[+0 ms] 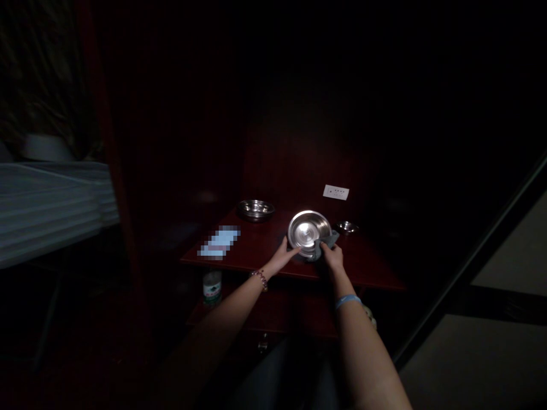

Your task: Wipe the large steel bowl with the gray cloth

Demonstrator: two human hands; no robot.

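Observation:
A shiny metal bowl (306,229) is tilted with its inside facing me, above the front part of a dark red shelf (248,250). My left hand (282,256) grips the bowl's lower left rim, thumb on the near side. At the lower right rim, my right hand (333,255) is closed on a grey cloth (318,249), which is pressed against the bowl and folds over its edge. The fingers behind the bowl are hidden. Further back on the left sits a metal bowl or stack of bowls (255,210), and a small metal bowl (347,228) stands to the right.
A pixelated pale blue rectangle (220,242) lies on the shelf's left side. Below it, a bottle with a green and white label (212,289) stands on a lower shelf. A white socket plate (336,192) is on the back panel. Dark cabinet walls enclose both sides.

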